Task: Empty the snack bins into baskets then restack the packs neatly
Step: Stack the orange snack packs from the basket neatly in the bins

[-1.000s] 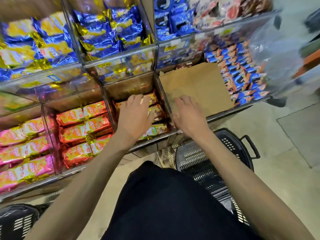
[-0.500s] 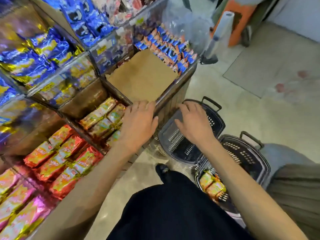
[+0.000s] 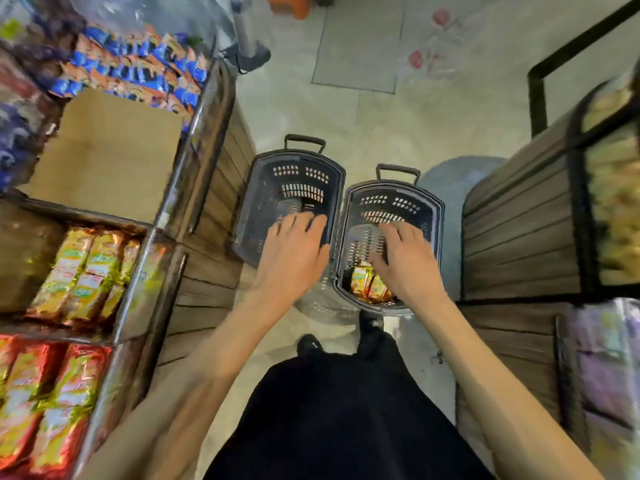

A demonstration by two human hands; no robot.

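Hovering above baskets (image 3: 257, 188), left grip (image 3: 291, 252) and right grip (image 3: 407, 259) spread (empty), shelving (image 3: 519, 216) both sides

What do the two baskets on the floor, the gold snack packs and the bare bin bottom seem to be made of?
Baskets: dark moulded plastic, matt, with rows of slots. Snack packs: shiny foil-like film; it glints and creases. Bin bottom: probably brown cardboard, flat and dull.

A dark slotted basket (image 3: 298, 174) stood on the floor just beside a second basket (image 3: 398, 199), which held a few gold packs (image 3: 367, 287) at its near end, while more packs (image 3: 83, 271) lay in rows in a shelf bin (image 3: 145, 282).
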